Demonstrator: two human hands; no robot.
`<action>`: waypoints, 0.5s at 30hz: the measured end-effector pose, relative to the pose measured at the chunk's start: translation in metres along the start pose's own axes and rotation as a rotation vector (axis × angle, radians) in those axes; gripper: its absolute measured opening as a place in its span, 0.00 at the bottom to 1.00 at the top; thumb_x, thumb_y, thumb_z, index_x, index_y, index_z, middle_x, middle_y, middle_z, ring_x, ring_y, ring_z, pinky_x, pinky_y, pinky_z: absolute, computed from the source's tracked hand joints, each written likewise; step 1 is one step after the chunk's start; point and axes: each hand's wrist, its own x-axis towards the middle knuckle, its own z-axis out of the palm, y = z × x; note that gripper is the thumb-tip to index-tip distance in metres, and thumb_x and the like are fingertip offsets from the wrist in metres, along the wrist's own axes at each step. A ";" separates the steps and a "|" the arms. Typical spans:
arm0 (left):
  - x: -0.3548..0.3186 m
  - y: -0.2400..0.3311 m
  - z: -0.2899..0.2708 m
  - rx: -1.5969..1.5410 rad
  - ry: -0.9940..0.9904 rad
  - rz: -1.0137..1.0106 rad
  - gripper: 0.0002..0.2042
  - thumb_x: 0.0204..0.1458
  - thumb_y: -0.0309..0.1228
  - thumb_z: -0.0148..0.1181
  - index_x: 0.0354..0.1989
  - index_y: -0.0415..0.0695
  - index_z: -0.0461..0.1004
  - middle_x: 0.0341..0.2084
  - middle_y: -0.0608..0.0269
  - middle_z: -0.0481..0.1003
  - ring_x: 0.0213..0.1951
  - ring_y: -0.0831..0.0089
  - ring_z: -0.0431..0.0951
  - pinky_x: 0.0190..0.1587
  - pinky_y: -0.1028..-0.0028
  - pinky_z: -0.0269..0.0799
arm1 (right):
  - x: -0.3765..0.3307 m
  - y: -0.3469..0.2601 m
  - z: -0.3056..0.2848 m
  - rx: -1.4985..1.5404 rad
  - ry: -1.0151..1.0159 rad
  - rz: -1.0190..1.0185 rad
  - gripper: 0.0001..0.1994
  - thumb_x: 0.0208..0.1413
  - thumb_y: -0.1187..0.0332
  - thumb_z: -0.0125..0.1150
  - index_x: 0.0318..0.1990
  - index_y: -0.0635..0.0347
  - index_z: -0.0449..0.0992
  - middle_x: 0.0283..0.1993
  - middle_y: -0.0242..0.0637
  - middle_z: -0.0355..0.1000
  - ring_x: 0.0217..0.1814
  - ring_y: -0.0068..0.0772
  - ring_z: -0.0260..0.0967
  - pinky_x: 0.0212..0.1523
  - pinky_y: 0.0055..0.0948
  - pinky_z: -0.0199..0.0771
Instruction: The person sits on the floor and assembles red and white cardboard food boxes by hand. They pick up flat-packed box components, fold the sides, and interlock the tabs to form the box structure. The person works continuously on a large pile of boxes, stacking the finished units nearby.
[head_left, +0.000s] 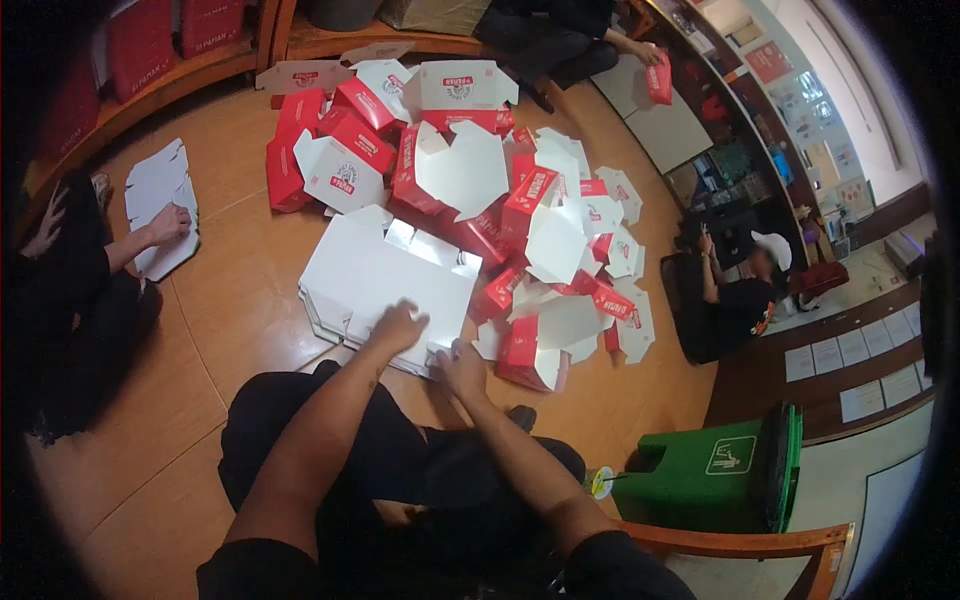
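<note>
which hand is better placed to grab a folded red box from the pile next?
Right, probably. The right hand rests at the flat white blank's near corner, beside a red box. The left hand lies farther in on the blank.

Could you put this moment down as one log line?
left hand: pressing flat white carton stack | right hand: on stack's near edge | pile of red-and-white boxes behind | wooden floor

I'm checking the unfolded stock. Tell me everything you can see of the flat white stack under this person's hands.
The flat stack of box blanks lies on the wooden floor, white side up, with cut flaps along its edges. It looks like thin cardboard, several sheets deep at the near edge. The left hand rests on top and the right hand touches the near corner. The pile of red and white folded boxes butts against its far side.
</note>
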 end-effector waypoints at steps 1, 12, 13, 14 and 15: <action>0.005 -0.018 0.014 0.072 -0.131 0.004 0.28 0.52 0.49 0.56 0.52 0.37 0.69 0.49 0.35 0.71 0.52 0.42 0.71 0.58 0.54 0.65 | 0.001 -0.002 0.001 0.082 0.053 -0.028 0.24 0.51 0.56 0.64 0.49 0.67 0.72 0.46 0.55 0.74 0.49 0.53 0.73 0.49 0.41 0.72; -0.009 -0.001 0.025 0.306 -0.365 0.175 0.28 0.51 0.57 0.56 0.46 0.42 0.75 0.47 0.50 0.74 0.53 0.53 0.71 0.58 0.56 0.62 | 0.034 0.081 0.048 0.861 0.102 0.243 0.13 0.52 0.69 0.61 0.43 0.64 0.72 0.36 0.40 0.73 0.39 0.35 0.73 0.40 0.30 0.74; -0.004 -0.004 0.033 0.279 -0.347 0.210 0.29 0.50 0.57 0.57 0.45 0.42 0.76 0.44 0.49 0.76 0.51 0.51 0.73 0.56 0.56 0.66 | 0.046 0.102 0.049 1.049 -0.063 0.250 0.08 0.54 0.70 0.59 0.39 0.63 0.72 0.31 0.35 0.72 0.34 0.30 0.72 0.35 0.27 0.74; -0.008 0.004 0.023 0.234 -0.388 0.191 0.28 0.50 0.59 0.57 0.40 0.43 0.78 0.40 0.48 0.78 0.47 0.50 0.76 0.51 0.57 0.70 | 0.050 0.093 0.047 1.201 -0.079 0.259 0.05 0.55 0.71 0.57 0.37 0.61 0.72 0.30 0.33 0.70 0.31 0.27 0.70 0.32 0.25 0.73; -0.010 0.009 0.013 0.212 -0.404 0.154 0.29 0.49 0.61 0.56 0.36 0.43 0.79 0.37 0.48 0.79 0.45 0.51 0.77 0.50 0.58 0.71 | 0.045 0.076 0.041 1.347 -0.106 0.263 0.02 0.55 0.73 0.56 0.34 0.59 0.71 0.28 0.31 0.68 0.28 0.24 0.68 0.29 0.23 0.71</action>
